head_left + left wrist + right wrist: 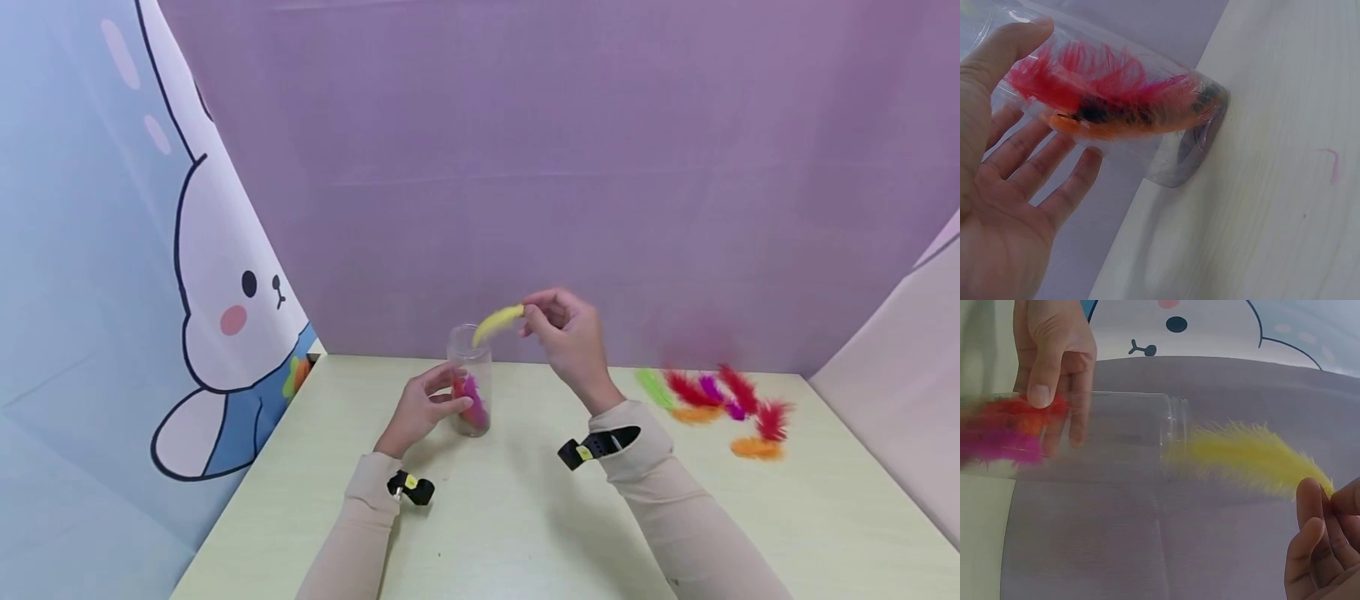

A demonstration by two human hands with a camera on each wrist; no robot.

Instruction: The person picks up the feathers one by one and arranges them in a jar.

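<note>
A clear jar (480,375) stands upright on the table, with red, orange and magenta feathers (1110,94) in its lower part. My left hand (427,408) holds the jar's side, thumb on one side and fingers curved round the other. Above and to the right of the jar, my right hand (570,337) pinches a yellow feather (1254,456) by its quill end between thumb and fingertips. The feather's free tip reaches into the jar's open mouth (1175,431).
Loose feathers lie on the table's right side: a green one (656,388), several red ones (738,387), purple ones and orange ones (757,448). A purple cloth (562,167) hangs behind the pale table (487,533). A rabbit-print cloth (217,333) hangs at left.
</note>
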